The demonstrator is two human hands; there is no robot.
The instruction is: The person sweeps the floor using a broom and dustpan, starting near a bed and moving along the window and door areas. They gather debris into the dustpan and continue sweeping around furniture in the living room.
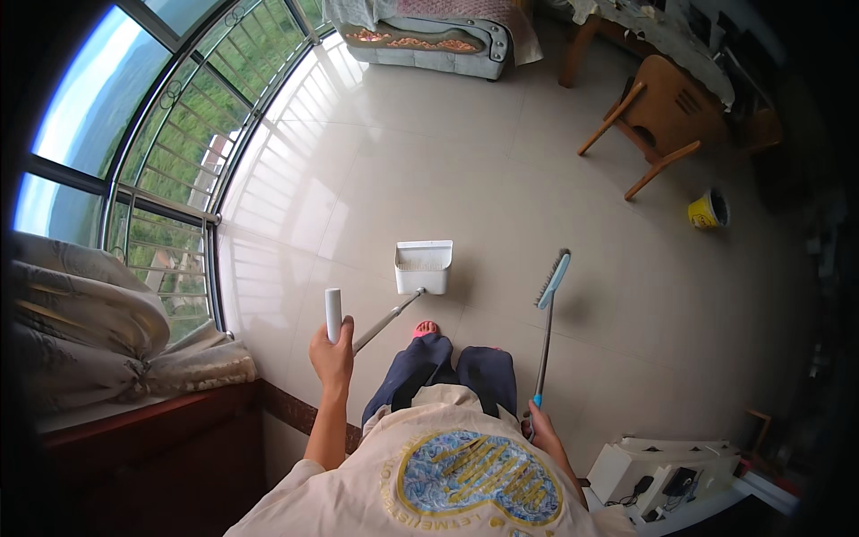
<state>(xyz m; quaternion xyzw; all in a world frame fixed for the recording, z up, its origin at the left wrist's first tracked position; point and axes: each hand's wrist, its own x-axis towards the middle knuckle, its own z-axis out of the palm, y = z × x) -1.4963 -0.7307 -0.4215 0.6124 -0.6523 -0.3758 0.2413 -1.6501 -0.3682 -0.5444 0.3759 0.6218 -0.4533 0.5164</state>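
Note:
My left hand (332,352) is closed around the white grip (333,312) of a long-handled dustpan. From that hand a thin metal pole (382,325) runs down to the white dustpan (424,268), whose mouth faces away from me. Teeth line the inside of the pan. On the other side, my right hand (542,429) grasps the blue and grey handle of a floor brush (553,282). The brush head is light blue with dark bristles, tilted, apart from the pan. Whether the head touches the floor I cannot tell.
Glossy tiles (429,181) cover the floor. Window railings (181,154) and a tied curtain (100,322) line the left. Ahead stands an upholstered sofa (429,47). To the right are a wooden chair (671,114), a yellow bucket (708,209) and a white cabinet (664,463) with cables.

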